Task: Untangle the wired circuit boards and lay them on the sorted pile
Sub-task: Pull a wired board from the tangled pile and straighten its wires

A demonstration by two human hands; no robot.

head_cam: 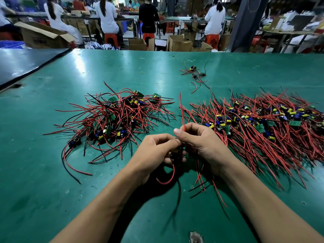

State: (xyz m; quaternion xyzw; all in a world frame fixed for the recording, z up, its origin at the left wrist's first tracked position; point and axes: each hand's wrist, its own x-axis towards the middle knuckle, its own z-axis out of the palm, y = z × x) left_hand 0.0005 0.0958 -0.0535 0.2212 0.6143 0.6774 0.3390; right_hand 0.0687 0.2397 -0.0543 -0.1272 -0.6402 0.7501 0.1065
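Above the green-matted bench (43,172), the left hand (156,151) curls its fingers round a small dark wired circuit board (176,152). The board is almost wholly hidden between the two palms, so its parts cannot be made out. The right hand (203,142) pinches a thin red wire (182,114) between thumb and forefinger, and the wire rises from the pinch. A red loop and blurred black leads hang below the hands. To the left lies the tangled heap of red-and-black-wired green boards (115,116). To the right, the sorted pile of wired boards (254,127) runs past the frame's right edge. A far cluster of wired boards (194,73) is too small to read.
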